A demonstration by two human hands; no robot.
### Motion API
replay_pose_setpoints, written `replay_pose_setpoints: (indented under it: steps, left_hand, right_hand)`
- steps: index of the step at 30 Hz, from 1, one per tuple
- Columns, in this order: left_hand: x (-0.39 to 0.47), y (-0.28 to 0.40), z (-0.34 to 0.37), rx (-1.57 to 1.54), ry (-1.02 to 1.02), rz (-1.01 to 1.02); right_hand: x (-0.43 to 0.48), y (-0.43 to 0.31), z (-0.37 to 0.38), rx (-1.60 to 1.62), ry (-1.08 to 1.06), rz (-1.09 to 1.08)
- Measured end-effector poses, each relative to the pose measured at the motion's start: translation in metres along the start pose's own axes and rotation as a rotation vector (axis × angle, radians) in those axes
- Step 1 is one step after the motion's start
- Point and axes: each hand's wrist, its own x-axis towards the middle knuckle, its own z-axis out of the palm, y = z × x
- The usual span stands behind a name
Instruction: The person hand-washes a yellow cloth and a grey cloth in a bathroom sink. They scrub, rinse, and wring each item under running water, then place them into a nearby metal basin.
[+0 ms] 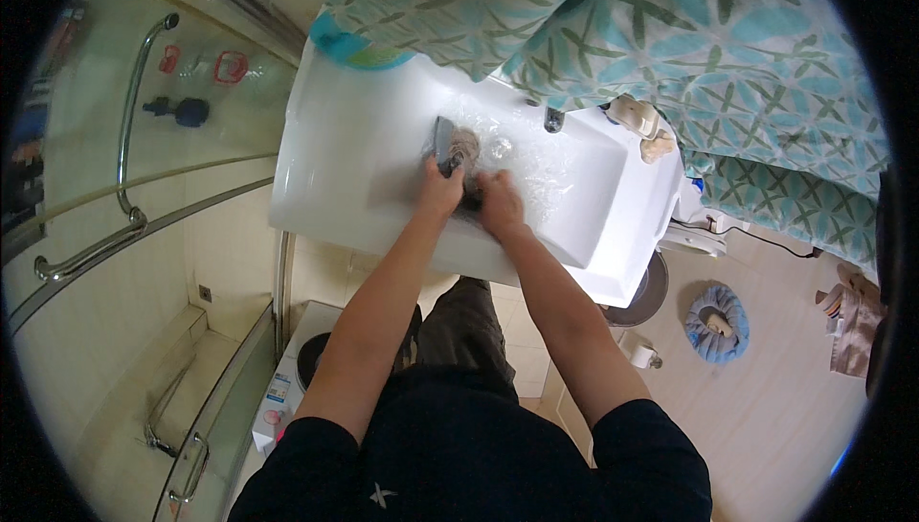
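A wet brown and grey item (465,145), which looks like a shoe, is held over the white washbasin (344,156). My left hand (441,188) grips it, with a flat grey part standing up beyond my fingers. On its other side my right hand (501,199) is curled, blurred by motion, against or close to the dark end of the item; what it holds is hidden. Splashing water (531,173) covers the basin floor to the right. Beyond my hands is a small metal tap (553,120).
A patterned curtain (689,55) hangs over the basin's far side. At the right rim are a beige soap dish (635,116) and a pale lump (656,146). A glass shower screen (165,112) with metal handles borders the left. A blue round cushion (716,324) lies on the floor.
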Motion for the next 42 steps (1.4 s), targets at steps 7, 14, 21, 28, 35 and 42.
replay_pose_setpoints:
  steps: [7,14,21,28,35,42]
  left_hand:
    - [0.007,0.012,0.010,-0.720,-0.267,-0.241]
    - [0.070,0.008,0.006,-0.971,-0.630,-0.145]
    - [0.008,0.023,0.008,-0.441,-0.428,-0.223]
    - [0.012,0.013,-0.027,0.142,-0.092,0.198]
    - [0.012,0.000,-0.008,-0.310,-0.078,-0.080]
    - [-0.006,-0.001,0.020,-0.593,-0.201,-0.363]
  right_hand:
    - [0.017,-0.054,-0.019,1.601,0.109,0.756]
    - [-0.016,-0.105,-0.039,0.924,0.160,0.378]
    - [0.091,-0.007,-0.008,0.671,0.335,0.487]
    - [0.038,0.024,0.005,0.223,0.261,0.343]
    - [0.002,0.012,-0.007,0.226,0.135,0.407]
    - [0.016,0.008,0.024,0.036,0.374,0.452]
